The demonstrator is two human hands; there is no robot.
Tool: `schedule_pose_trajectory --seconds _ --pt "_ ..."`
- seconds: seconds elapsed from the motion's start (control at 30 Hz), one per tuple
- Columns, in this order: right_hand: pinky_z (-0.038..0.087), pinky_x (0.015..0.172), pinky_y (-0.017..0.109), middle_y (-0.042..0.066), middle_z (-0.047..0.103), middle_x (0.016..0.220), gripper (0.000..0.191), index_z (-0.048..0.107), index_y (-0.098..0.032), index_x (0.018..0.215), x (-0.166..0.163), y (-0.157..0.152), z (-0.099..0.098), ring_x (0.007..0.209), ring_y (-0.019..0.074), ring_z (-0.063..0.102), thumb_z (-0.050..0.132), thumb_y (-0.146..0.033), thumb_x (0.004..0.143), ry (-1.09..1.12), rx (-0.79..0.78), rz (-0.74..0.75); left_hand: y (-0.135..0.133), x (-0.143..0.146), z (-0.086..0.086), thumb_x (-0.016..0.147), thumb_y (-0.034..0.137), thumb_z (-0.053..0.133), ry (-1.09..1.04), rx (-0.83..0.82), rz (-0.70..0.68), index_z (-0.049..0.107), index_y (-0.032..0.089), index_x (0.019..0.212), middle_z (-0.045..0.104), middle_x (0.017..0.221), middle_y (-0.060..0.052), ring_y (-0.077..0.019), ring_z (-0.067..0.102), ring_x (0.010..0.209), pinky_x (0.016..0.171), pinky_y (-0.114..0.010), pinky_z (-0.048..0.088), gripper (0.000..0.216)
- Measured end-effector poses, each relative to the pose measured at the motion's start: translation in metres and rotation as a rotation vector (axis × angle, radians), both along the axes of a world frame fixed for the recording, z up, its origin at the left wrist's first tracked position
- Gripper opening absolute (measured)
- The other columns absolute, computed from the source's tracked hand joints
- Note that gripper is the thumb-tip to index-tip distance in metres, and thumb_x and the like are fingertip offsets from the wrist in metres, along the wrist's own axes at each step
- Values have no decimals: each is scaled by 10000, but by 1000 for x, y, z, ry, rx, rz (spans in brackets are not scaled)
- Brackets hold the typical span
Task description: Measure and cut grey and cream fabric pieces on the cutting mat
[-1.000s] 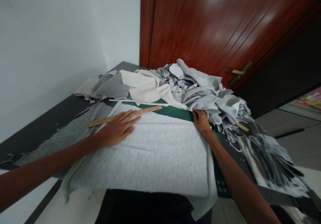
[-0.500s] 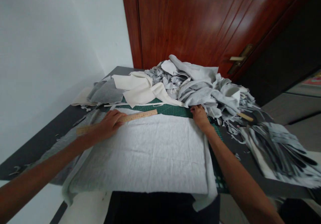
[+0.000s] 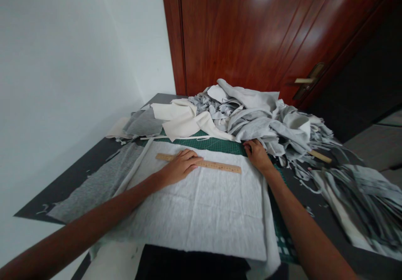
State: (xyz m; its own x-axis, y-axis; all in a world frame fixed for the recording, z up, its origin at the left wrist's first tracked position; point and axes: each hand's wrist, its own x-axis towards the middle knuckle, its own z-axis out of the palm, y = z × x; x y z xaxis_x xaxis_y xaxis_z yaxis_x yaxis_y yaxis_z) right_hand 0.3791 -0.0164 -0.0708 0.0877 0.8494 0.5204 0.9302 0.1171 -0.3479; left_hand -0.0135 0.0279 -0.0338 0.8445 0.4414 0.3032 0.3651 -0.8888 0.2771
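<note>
A light grey piece of fabric (image 3: 201, 204) lies spread over the green cutting mat (image 3: 220, 145), its near edge hanging past the table's front. Across its upper part rests a wooden ruler (image 3: 220, 166). My left hand (image 3: 179, 167) is closed over the ruler's middle, fingers pointing right. At the fabric's far right corner, my right hand (image 3: 256, 154) has its fingers curled together, beside the heap of scraps. Whatever those fingers pinch, if anything, is hidden.
Behind the mat is a heap of grey fabric scraps (image 3: 251, 116), with cream pieces (image 3: 179, 123) to its left. Stacked fabric strips (image 3: 361, 204) lie at the right. Another wooden stick (image 3: 320, 156) pokes from the heap. A red-brown door (image 3: 245, 41) stands behind the table.
My left hand has carried the ruler rightward from the fabric's far left corner onto its upper middle, turning it to slope down to the right. My right hand stays at the far right corner.
</note>
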Motion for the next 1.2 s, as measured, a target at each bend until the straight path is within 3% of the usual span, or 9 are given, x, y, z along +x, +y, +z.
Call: schedule_pose_trajectory --seconds 0.2,0.33,0.4,0.5,0.63,0.9,1.2 --pt "546 968 493 177 722 1058 273 761 -170 1039 -5 -7 5 1026 339 653 504 -171 946 -20 -16 -43 6 -26 2 1094 371 534 -33 -8 72 707 222 1347 681 1262 -118 -276 591 1257 1135 -472 484 341" --pt "512 1008 577 206 718 1104 262 758 -155 1079 -27 -19 26 1080 389 632 533 -183 947 -49 -20 -60 9 -47 2 1090 395 538 -46 -10 127 669 204 1360 662 1336 -130 -285 577 1314 1170 -476 471 356" --pt "512 1032 562 191 717 1140 249 746 -167 1119 -55 -28 40 1104 376 643 542 -190 976 -32 0 46 10 -56 2 1096 404 523 -38 0 146 666 203 1346 659 1345 -130 -289 568 1325 1174 -484 467 351" --pt "543 1034 484 137 716 1188 226 708 -208 1202 -107 -42 52 1148 317 669 537 -252 1061 85 8 361 13 -64 3 1093 409 529 -17 11 164 678 208 1299 668 1318 -119 -290 571 1301 1155 -489 472 324" --pt "565 986 508 122 719 1197 215 674 -229 1254 -147 -50 42 1120 312 675 609 -303 1063 41 -95 555 23 -71 6 1088 388 527 -13 2 177 685 195 1225 677 1251 -112 -283 584 1240 1128 -482 482 285" --pt "571 926 500 116 697 1113 209 698 -225 1241 -123 -43 19 1040 305 652 597 -305 1078 35 -85 428 51 -89 -4 1076 359 472 -93 -13 278 699 171 1286 646 1306 -141 -288 590 1286 1171 -497 470 363" --pt "546 917 494 113 675 1073 236 726 -198 1239 -106 -39 17 1020 300 629 613 -317 1069 17 -28 391 56 -90 -8 1075 346 412 -63 -14 312 680 181 1396 599 1354 -142 -295 569 1321 1198 -502 458 449"
